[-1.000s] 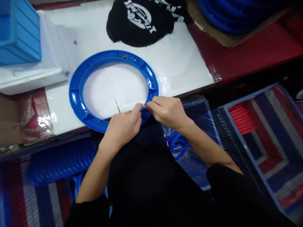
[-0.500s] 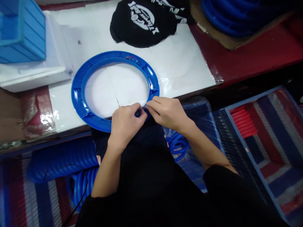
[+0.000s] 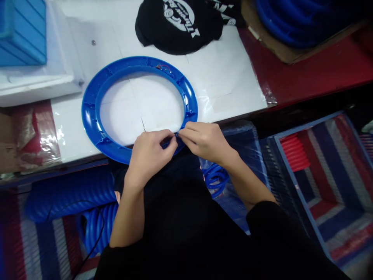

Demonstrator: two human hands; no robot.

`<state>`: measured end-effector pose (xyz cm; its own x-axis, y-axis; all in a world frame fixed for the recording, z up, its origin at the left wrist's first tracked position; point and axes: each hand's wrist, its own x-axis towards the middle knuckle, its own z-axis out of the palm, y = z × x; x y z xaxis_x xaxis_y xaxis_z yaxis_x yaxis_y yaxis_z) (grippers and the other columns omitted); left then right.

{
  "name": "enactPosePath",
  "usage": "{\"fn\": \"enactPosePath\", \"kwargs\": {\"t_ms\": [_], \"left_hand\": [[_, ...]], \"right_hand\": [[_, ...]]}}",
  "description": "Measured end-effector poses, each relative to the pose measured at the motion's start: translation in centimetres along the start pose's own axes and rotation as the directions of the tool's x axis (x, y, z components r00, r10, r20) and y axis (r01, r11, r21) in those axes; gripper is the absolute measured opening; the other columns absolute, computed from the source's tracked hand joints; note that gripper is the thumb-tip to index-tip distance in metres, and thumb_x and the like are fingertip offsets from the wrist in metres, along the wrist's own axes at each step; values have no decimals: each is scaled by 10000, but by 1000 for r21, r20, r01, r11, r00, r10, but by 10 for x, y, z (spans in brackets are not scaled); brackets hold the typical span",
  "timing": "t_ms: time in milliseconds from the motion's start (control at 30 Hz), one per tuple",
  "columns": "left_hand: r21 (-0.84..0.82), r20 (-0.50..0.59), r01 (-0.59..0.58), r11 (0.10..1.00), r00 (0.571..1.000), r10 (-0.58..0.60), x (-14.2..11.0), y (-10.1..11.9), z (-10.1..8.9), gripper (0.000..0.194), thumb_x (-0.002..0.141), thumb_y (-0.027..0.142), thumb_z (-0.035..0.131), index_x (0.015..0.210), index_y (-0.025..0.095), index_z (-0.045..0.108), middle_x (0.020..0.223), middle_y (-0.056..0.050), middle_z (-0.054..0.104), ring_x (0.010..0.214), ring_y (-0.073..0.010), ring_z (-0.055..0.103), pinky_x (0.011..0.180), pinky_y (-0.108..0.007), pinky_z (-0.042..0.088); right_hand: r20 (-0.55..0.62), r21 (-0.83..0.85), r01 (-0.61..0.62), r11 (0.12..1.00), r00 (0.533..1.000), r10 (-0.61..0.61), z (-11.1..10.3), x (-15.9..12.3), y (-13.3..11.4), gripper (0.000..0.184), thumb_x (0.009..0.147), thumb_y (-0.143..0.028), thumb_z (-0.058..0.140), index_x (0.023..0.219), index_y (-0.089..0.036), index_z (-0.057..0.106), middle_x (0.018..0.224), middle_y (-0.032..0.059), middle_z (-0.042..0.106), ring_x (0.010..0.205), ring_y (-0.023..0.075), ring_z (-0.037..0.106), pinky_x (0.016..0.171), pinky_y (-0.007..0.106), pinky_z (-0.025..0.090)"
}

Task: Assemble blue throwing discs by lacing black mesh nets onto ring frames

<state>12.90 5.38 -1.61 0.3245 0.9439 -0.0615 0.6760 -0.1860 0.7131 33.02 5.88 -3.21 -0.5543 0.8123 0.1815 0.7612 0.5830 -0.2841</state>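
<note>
A blue plastic ring (image 3: 89,111) with ribs inside its channel lies on the white tabletop, its near edge by my body. Over its near right part, my left hand (image 3: 151,153) and my right hand (image 3: 204,140) meet fingertip to fingertip. Both pinch at something small and dark; the fingers hide what it is. A thin pointed metal tip (image 3: 143,123) sticks out beyond the knuckles of my left hand, the rest of it hidden. Small electronic parts with a red wire (image 3: 164,69) sit in the ring's far right channel.
Black printed fabric (image 3: 177,29) lies at the back. A blue bin (image 3: 25,37) rests on white foam (image 3: 35,91) at left. A carton (image 3: 262,42) of blue rings stands at right. Below the table are coiled blue tubes (image 3: 70,194) and a striped-lined crate (image 3: 329,175) with red tubing.
The view has shifted slightly, and the ring appears a little further left. My left thumb and forefinger have spread into a wider loop; both hands stay pinched at the ring's near right part.
</note>
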Motion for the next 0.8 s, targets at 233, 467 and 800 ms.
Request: {"fn": "enactPosePath", "kwargs": {"t_ms": [233, 467, 800], "left_hand": [[61, -51, 39, 997, 998, -36, 2, 0, 4, 199, 926, 276, 608, 817, 233, 769, 763, -21, 783, 693, -185, 698, 693, -318, 459], [71, -42, 5, 997, 999, -2, 1, -2, 5, 200, 927, 256, 599, 810, 223, 758, 777, -31, 787, 720, -188, 714, 710, -312, 466], [141, -61, 54, 989, 997, -46, 1, 1, 10, 176, 911, 264, 607, 807, 216, 741, 783, -44, 775, 730, -199, 703, 692, -314, 428]], "right_hand": [[57, -8, 76, 997, 996, -75, -11, 3, 3, 305, 1056, -177, 455, 897, -164, 714, 817, 59, 669, 748, 177, 544, 650, 344, 297], [68, 1, 100, 995, 993, -100, -10, 2, 3, 321, 1063, -165, 430, 918, -156, 717, 812, 51, 646, 732, 172, 523, 634, 338, 289], [-34, 69, 94, 993, 995, -91, -2, -3, 6, 268, 1069, -207, 493, 987, -165, 745, 811, 44, 670, 734, 167, 564, 630, 316, 350]]}}
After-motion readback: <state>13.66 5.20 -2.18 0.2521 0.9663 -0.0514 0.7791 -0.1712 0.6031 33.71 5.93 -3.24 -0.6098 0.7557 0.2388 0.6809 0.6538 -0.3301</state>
